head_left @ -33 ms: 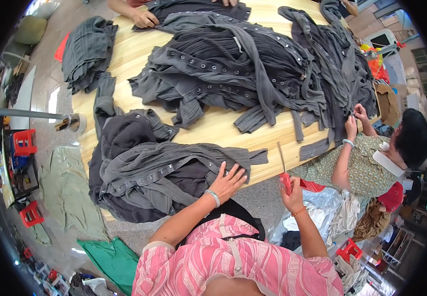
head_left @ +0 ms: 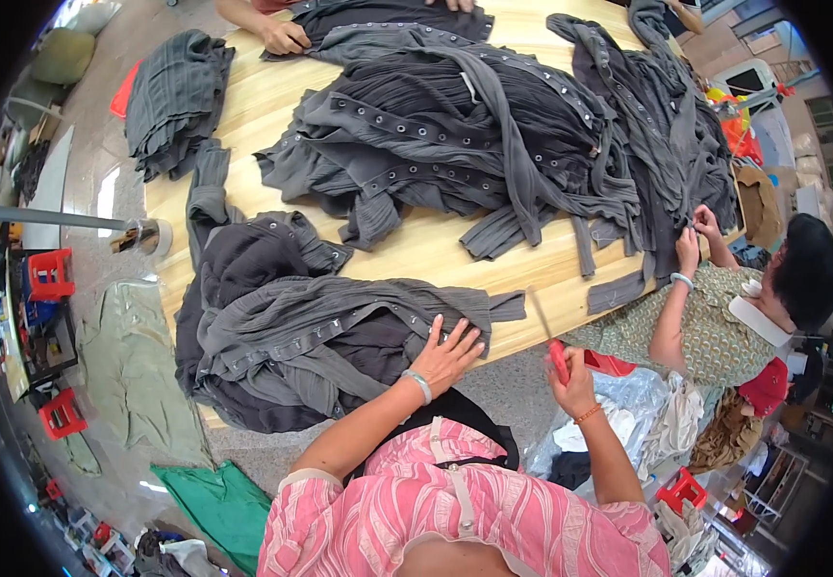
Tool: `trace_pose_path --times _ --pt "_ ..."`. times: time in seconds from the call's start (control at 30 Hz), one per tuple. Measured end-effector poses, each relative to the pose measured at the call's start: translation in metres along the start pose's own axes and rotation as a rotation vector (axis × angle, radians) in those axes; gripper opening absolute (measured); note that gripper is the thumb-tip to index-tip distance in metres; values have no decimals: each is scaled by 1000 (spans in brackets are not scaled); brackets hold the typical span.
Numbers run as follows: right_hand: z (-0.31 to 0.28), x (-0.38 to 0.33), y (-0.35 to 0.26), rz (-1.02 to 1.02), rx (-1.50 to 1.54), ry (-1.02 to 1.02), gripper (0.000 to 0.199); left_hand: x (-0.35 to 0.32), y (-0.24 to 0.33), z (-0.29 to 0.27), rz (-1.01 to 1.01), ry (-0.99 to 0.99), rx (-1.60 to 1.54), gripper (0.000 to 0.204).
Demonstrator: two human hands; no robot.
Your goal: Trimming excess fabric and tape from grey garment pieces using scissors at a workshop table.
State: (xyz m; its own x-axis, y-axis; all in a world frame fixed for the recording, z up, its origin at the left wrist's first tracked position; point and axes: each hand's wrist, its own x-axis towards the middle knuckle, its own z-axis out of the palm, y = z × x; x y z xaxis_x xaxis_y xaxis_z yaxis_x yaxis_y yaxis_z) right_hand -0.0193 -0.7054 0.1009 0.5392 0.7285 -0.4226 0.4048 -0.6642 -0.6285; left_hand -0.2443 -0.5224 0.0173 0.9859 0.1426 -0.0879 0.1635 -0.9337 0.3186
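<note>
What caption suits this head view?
Left hand flat on grey garment, right hand gripping red-handled tool.

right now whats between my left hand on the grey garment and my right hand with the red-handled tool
In the head view, only the bare front edge of the wooden table lies between the left hand on the grey garment and the right hand holding the red-handled tool.

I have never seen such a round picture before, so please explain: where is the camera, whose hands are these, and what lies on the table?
The camera sits on a person's head and looks down, so the picture bends at its rim. The two forearms from the lower edge are that person's own. The left hand lies flat on a heap of grey garments on a wooden table. The right hand grips a red-handled tool, probably scissors. More dark garments are piled further up. A second person works at the right, and other hands show at the top.
</note>
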Motion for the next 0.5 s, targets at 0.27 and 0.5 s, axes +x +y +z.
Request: trace_pose_path --times 0.27,0.5 --pt "-24 -11 -4 -229 -375 -399 31 -4 -5 3 -74 -30 -18 86" --pt "-10 26 -61 -284 -495 -436 35 -3 -12 6 -84 -133 -62 87"
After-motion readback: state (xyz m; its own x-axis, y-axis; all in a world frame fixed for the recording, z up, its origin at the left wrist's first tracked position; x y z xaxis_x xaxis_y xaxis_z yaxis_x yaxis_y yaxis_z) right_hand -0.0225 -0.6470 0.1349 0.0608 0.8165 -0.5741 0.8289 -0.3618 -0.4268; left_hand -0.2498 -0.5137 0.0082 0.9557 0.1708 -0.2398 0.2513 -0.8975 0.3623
